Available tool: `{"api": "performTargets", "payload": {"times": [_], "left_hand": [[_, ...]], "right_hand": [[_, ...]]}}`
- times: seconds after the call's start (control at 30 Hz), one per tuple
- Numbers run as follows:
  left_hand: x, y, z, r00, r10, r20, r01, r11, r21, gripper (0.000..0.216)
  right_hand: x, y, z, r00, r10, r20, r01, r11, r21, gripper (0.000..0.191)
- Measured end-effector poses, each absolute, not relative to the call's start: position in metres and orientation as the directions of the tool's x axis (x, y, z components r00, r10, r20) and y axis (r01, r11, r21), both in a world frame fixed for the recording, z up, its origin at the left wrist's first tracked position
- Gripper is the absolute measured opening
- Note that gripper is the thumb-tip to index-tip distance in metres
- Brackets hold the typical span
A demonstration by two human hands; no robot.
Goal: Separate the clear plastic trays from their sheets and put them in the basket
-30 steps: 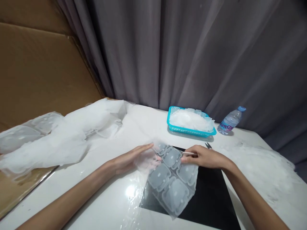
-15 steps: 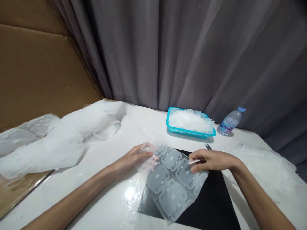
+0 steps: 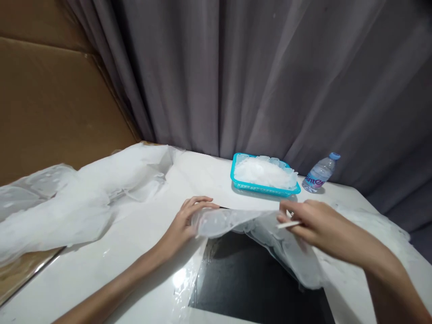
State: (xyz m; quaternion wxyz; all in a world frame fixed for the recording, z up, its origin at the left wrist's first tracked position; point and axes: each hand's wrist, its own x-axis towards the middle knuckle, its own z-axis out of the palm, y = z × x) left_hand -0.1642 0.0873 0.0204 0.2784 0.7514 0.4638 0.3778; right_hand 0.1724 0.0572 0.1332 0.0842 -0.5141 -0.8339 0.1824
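Observation:
A translucent plastic sheet of moulded pieces (image 3: 236, 222) is lifted off the black mat (image 3: 249, 274) and seen almost edge-on. My left hand (image 3: 187, 222) grips its left edge with curled fingers. My right hand (image 3: 312, 222) holds its right side, which droops down toward the mat, and also pinches a thin white stick (image 3: 288, 224). Clear film (image 3: 189, 279) trails from the sheet over the white table (image 3: 148, 252).
A turquoise basket (image 3: 263, 186) heaped with white plastic pieces stands at the back, a small water bottle (image 3: 319, 173) to its right. More plastic sheets (image 3: 77, 198) lie piled at the left and white scraps (image 3: 381, 225) at the right. Grey curtains hang behind; cardboard stands at left.
The sheet lay flat on the black mat; both hands have raised it and tipped it up so it is now edge-on. My right hand moved right and up with it.

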Motion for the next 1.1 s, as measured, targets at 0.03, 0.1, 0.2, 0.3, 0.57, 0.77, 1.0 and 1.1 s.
{"api": "performTargets", "payload": {"times": [0.03, 0.1, 0.2, 0.3, 0.57, 0.77, 1.0, 1.1], "left_hand": [[-0.166, 0.09, 0.018, 0.279, 0.906, 0.32, 0.512, -0.422, 0.749, 0.027], [-0.172, 0.096, 0.014, 0.262, 0.915, 0.308, 0.547, -0.404, 0.733, 0.027], [-0.181, 0.106, 0.011, 0.226, 0.946, 0.23, 0.512, -0.316, 0.798, 0.03], [-0.189, 0.112, 0.012, 0.258, 0.963, 0.073, 0.363, -0.166, 0.917, 0.033], [-0.193, 0.106, 0.019, 0.267, 0.94, -0.213, 0.17, 0.171, 0.97, 0.046], [-0.181, 0.102, 0.023, 0.293, 0.954, -0.059, 0.033, 0.051, 0.998, 0.042], [-0.168, 0.095, 0.033, 0.441, 0.897, 0.027, 0.015, -0.037, 0.999, 0.041], [-0.172, 0.098, 0.034, 0.423, 0.905, 0.033, 0.224, -0.139, 0.965, 0.032]], "right_hand": [[0.159, 0.048, 0.131, -0.488, 0.871, -0.047, 0.833, 0.45, -0.322, 0.018], [0.127, 0.028, 0.12, -0.585, 0.807, -0.084, 0.801, 0.558, -0.219, 0.012], [0.081, 0.006, 0.092, -0.738, 0.629, -0.246, 0.672, 0.72, -0.175, 0.015], [0.057, -0.001, 0.07, -0.796, 0.529, -0.294, 0.598, 0.763, -0.246, 0.029], [0.097, 0.05, 0.068, -0.514, 0.847, -0.136, 0.834, 0.457, -0.309, 0.025], [0.11, 0.078, 0.038, -0.414, 0.904, -0.109, 0.858, 0.347, -0.378, 0.02], [0.099, 0.087, 0.017, -0.493, 0.864, 0.097, 0.66, 0.445, -0.605, 0.024], [0.099, 0.087, 0.018, -0.504, 0.863, 0.027, 0.672, 0.411, -0.616, 0.03]]}}
